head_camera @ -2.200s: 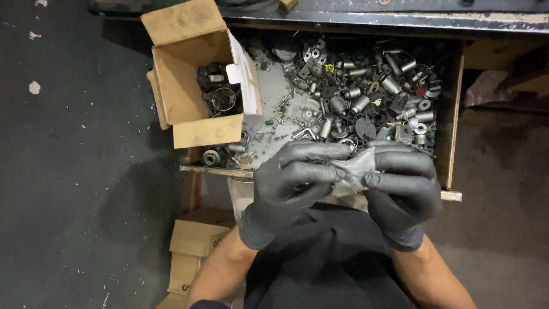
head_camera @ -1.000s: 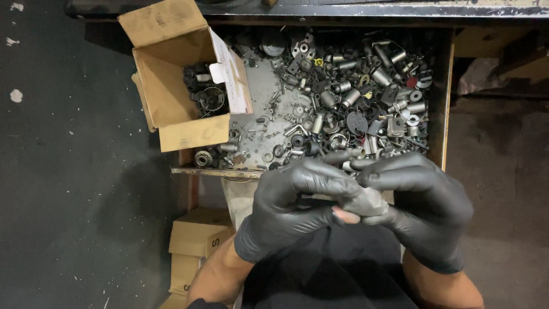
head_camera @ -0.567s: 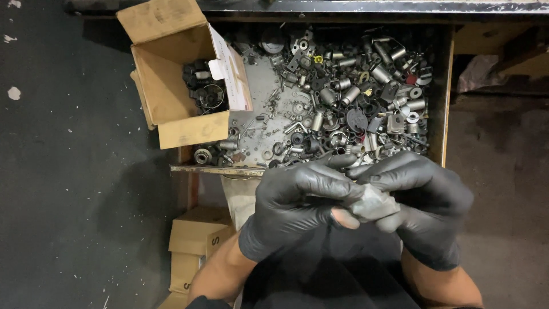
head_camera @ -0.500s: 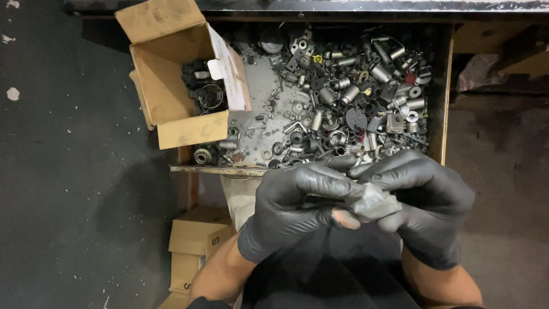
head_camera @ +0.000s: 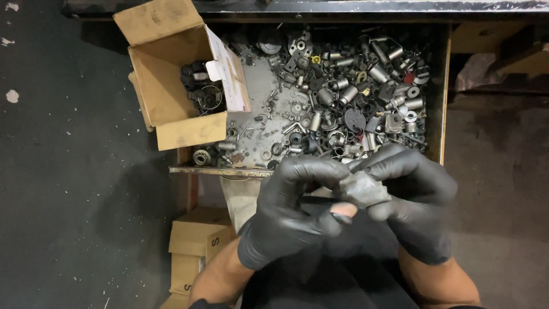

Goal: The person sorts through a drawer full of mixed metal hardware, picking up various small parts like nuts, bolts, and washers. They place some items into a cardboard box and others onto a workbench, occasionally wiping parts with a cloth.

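Grey metal part (head_camera: 361, 189), a small lumpy piece dulled with grime, sits pinched between my two hands just below the front edge of the open drawer (head_camera: 437, 86). My left hand (head_camera: 289, 214), in a black glove torn at one fingertip so bare skin shows, curls around the part's left end, thumb and fingers closed on it. My right hand (head_camera: 412, 200), also gloved in black, cups the right end with fingers folded over the top. Both hands are closed on the part, not flat.

The part's long axis runs roughly left to right across my view, tilted slightly down toward the right hand. I cannot tell which end is its working end; the fingers cover most of it.

To handle it well, I judge I should keep one hand firm as an anchor and let the other do the turning or pulling, holding the part over the drawer so anything loosened drops among the heap of nuts, sleeves and washers (head_camera: 343, 97). An open cardboard box (head_camera: 171, 91) of dark parts sits at the drawer's left.
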